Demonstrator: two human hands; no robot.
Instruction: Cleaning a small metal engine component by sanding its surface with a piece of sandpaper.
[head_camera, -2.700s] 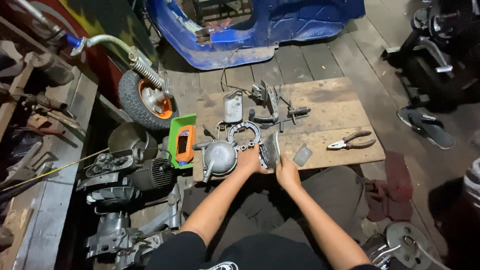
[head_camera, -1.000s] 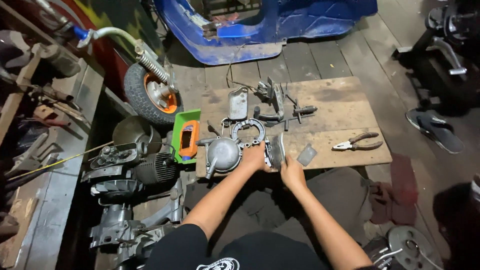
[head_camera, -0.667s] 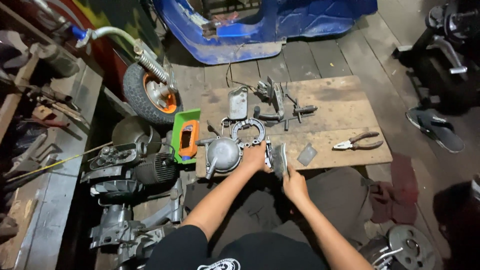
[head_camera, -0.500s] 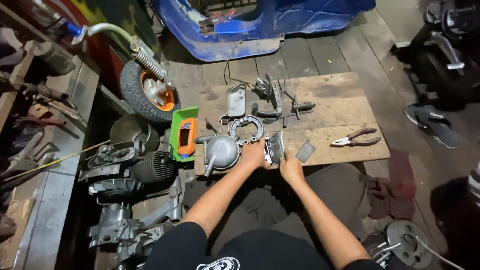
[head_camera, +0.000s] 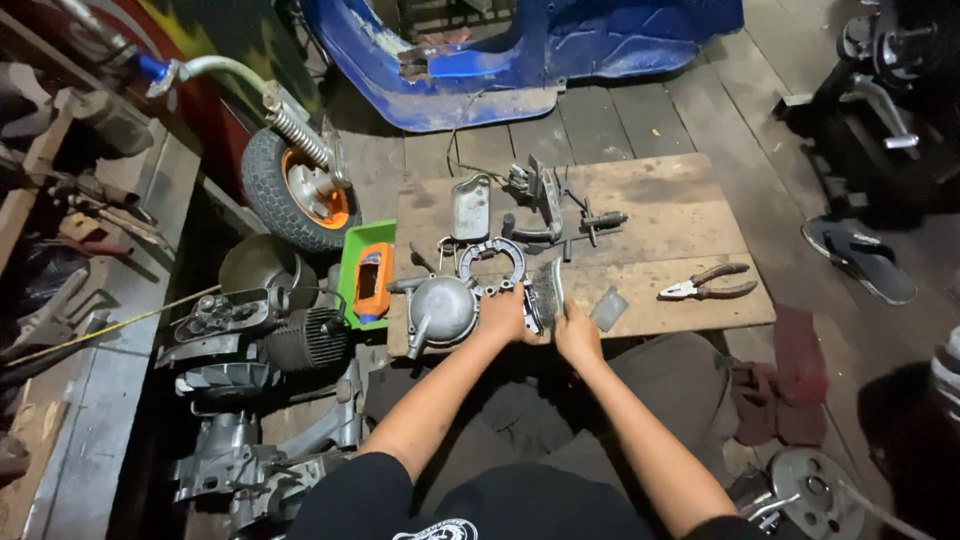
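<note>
I sit at a low wooden board (head_camera: 680, 200) on the floor. My left hand (head_camera: 503, 314) grips the edge of a curved grey metal part (head_camera: 546, 291) standing on its rim at the board's front. My right hand (head_camera: 577, 334) is closed just below and right of that part, at its lower edge; whether it holds anything is hidden. A round grey metal cover (head_camera: 441, 308) lies directly left of my left hand. A ring-shaped brake assembly (head_camera: 492, 262) lies just behind it.
Pliers (head_camera: 708, 284) lie on the board's right, a small grey pad (head_camera: 608, 308) near my right hand. More metal parts (head_camera: 545, 205) sit at the back. A green tray (head_camera: 366, 272), an engine (head_camera: 265, 340), a small wheel (head_camera: 297, 190), a blue scooter body (head_camera: 530, 50) surround it.
Both hands stay at the curved metal part at the board's front. My right hand dropped briefly, then returned to its lower edge. The camera shifted slightly.
</note>
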